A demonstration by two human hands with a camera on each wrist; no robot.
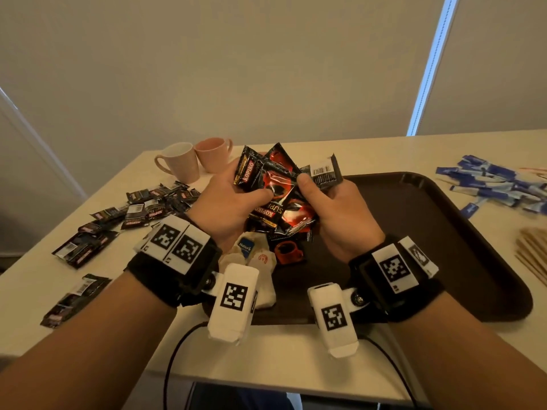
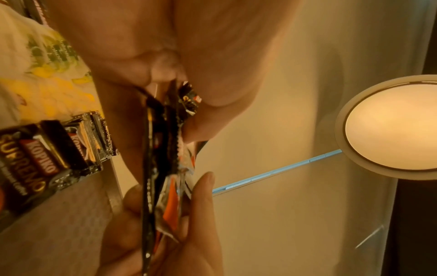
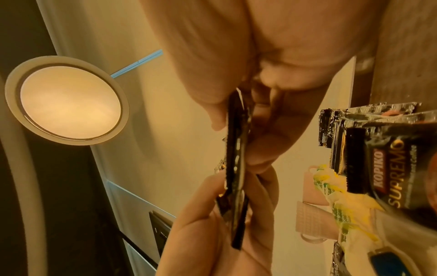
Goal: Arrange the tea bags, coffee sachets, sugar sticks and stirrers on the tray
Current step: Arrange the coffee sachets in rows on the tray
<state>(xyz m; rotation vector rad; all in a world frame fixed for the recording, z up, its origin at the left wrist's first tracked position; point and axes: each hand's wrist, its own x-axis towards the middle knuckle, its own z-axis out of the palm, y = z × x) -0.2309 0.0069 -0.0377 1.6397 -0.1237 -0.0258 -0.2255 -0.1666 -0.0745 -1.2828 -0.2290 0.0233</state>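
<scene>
Both my hands are up over the tray [image 1: 438, 232] and they share one bundle of coffee sachets [image 1: 278, 190]. My left hand [image 1: 228, 208] grips the black-and-red packets from the left side, thumb pressed across the front. My right hand [image 1: 334, 214] pinches the same fan from the right, thumb on top, with a barcode-backed sachet sticking out past my fingers. From the left wrist view the packets show edge-on, squeezed between thumb and fingers [image 2: 203, 188], and the right wrist view shows the same stack clamped thin.

Under my hands, on the near left part of the brown tray, lie white tea bags [image 1: 254, 261], with another coffee sachet [image 1: 288, 251] just beside them showing a red cup print.

Off to my left, more loose coffee sachets [image 1: 130, 214] are scattered on the counter [image 1: 266, 368], outside the tray. Two pale mugs [image 1: 192, 158] stand behind them, touching each other. On the right, beyond the tray's edge, there is a heap of blue sugar sticks [image 1: 497, 184], and nearer to me a bundle of wooden stirrers [image 1: 532, 253] at the frame's edge.
</scene>
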